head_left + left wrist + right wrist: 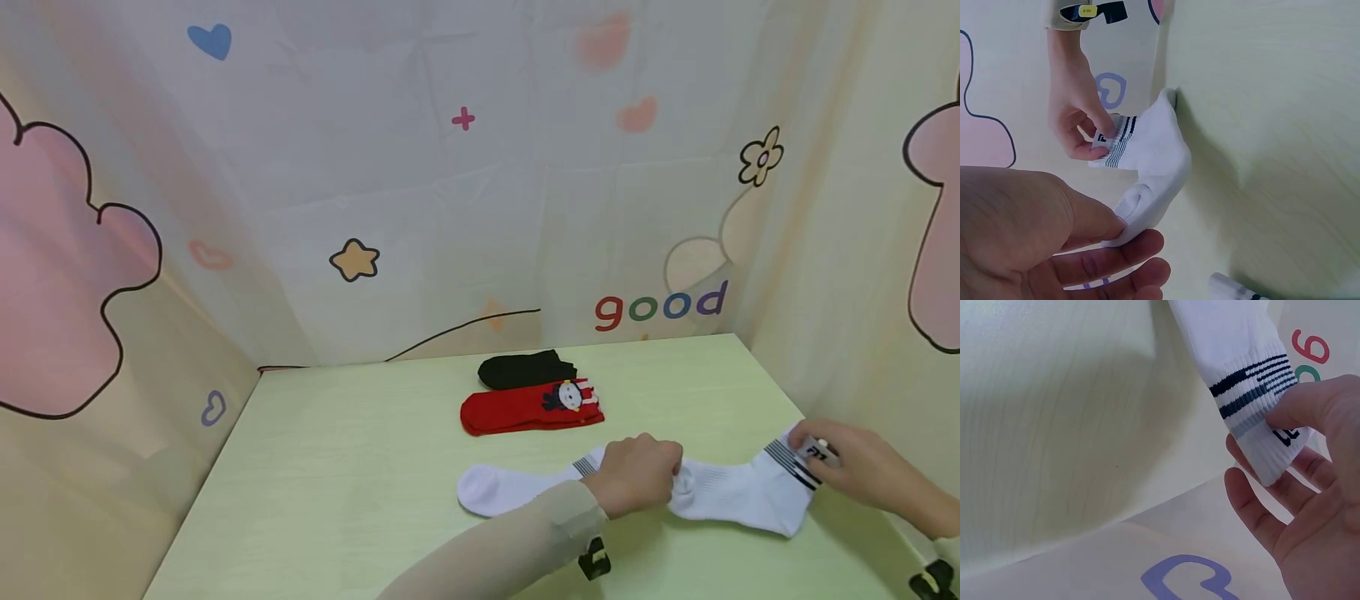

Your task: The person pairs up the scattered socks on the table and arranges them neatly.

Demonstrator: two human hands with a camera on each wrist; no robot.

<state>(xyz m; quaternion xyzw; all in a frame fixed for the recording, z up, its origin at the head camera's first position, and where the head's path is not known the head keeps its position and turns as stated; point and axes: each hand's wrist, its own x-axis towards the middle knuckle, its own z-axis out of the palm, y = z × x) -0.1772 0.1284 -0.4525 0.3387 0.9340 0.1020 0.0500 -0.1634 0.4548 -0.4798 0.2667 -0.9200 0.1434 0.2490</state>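
A white sock with dark stripes at its cuff is stretched between both hands over the right of the table. My left hand pinches its toe end between thumb and fingers, as the left wrist view shows on the sock. At the cuff, my right hand pinches the striped band; in the right wrist view the thumb lies over the dark lettering on the sock. A second white sock with stripes lies flat on the table, partly hidden behind my left hand and sleeve.
Red socks with a cartoon figure lie farther back on the pale green table. Just behind them are black socks. A printed curtain hangs along the back and sides of the table.
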